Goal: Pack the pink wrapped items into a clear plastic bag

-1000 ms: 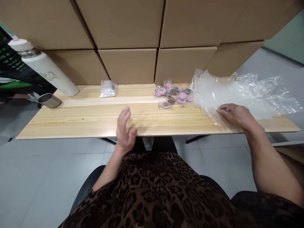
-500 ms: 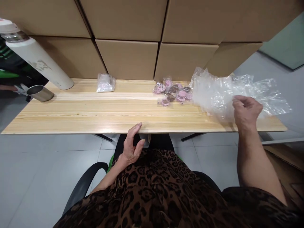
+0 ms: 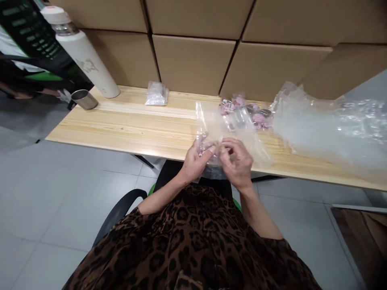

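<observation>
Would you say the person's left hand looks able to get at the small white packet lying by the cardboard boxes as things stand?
Probably yes, once freed: the left hand and right hand both pinch a clear plastic bag, but bare wooden tabletop lies open up to the small white packet.

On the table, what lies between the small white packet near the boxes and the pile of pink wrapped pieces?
Bare wood only, in the head view: nothing rests on the table between the small white packet and the pink wrapped pieces.

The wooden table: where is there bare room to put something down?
The widest bare stretch of the table lies between the metal cup and the clear bag held in both hands, in front of the small packet. The right end is crowded by pink packets and heaped plastic.
</observation>
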Demonstrator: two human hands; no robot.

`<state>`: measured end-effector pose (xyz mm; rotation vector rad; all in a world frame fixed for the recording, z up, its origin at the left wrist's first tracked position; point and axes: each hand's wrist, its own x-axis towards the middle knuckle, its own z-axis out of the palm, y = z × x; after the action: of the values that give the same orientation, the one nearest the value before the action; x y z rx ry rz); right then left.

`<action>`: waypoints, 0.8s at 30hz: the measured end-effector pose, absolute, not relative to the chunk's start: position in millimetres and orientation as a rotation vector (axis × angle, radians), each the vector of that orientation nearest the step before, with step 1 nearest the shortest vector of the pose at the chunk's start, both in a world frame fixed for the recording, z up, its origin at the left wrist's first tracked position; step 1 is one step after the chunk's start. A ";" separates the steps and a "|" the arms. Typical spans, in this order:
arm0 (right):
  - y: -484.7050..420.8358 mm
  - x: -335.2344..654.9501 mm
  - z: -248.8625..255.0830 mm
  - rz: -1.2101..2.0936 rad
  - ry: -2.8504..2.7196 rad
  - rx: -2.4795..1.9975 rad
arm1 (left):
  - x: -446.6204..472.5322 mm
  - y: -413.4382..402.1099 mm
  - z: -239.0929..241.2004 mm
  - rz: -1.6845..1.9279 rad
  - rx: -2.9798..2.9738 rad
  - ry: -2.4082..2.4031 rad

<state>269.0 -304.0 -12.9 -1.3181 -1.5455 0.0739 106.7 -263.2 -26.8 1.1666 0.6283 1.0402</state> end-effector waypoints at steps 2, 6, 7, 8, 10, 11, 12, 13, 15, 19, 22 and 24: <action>-305.0 256.7 -25.0 0.111 -1.624 -1.326 | 90.3 -258.1 -27.7 1.081 1.175 0.730; -311.6 269.5 -37.7 0.074 -1.740 -1.437 | 46.9 -251.0 -28.2 1.166 1.233 0.917; -313.9 275.9 -38.4 0.072 -1.769 -1.474 | 38.3 -249.8 -27.7 1.180 1.242 0.953; -316.3 282.6 -38.4 0.070 -1.792 -1.514 | 31.3 -248.6 -27.0 1.197 1.249 0.987; -321.3 296.0 -37.2 0.039 -1.811 -1.608 | 22.0 -246.5 -25.1 1.236 1.271 1.048; -323.8 302.8 -36.4 0.008 -1.804 -1.665 | 19.0 -245.4 -24.1 1.257 1.285 1.074; -326.4 309.9 -35.8 -0.027 -1.788 -1.723 | 16.5 -244.4 -23.0 1.275 1.300 1.094; -329.1 317.1 -35.6 -0.059 -1.765 -1.781 | 14.1 -243.6 -21.9 1.285 1.311 1.109; -335.0 331.5 -36.2 -0.110 -1.689 -1.868 | 8.5 -242.6 -19.8 1.286 1.318 1.125; -347.7 351.0 -39.2 -0.100 -1.401 -1.863 | -6.0 -243.6 -16.2 1.313 1.286 1.190; -355.1 351.3 -37.7 0.077 -1.083 -1.752 | -15.1 -245.0 -15.6 1.309 1.266 1.246; -358.4 346.4 -34.1 0.192 -0.925 -1.648 | -19.8 -244.0 -17.1 1.307 1.284 1.296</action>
<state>346.4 -358.4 -34.1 -1.6481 -0.9254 0.1919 -19.8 -244.0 -17.1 1.2839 1.2959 1.3065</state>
